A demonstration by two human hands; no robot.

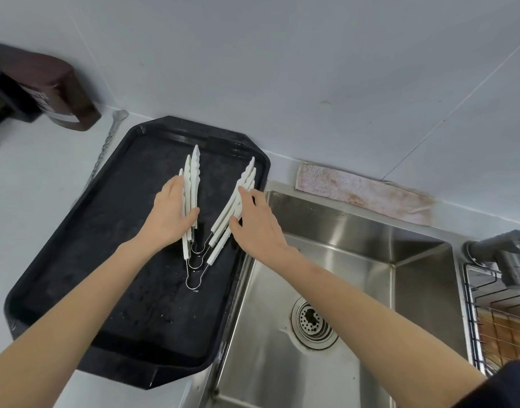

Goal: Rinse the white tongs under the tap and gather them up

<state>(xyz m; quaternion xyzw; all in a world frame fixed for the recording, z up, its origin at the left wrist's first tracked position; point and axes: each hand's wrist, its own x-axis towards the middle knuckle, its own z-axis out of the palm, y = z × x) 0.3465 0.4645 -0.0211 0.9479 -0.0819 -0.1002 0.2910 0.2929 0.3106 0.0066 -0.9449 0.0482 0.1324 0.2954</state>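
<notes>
Both forearms bare to wrists, no rings, watch or gloves seen. Dark navy garment (499, 387) at lower right frame corner.

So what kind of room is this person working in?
Most likely a kitchen wash-up area, perhaps a commercial one. A stainless steel sink sits beside a black tray holding white tongs, with a wire rack on the right.
</notes>
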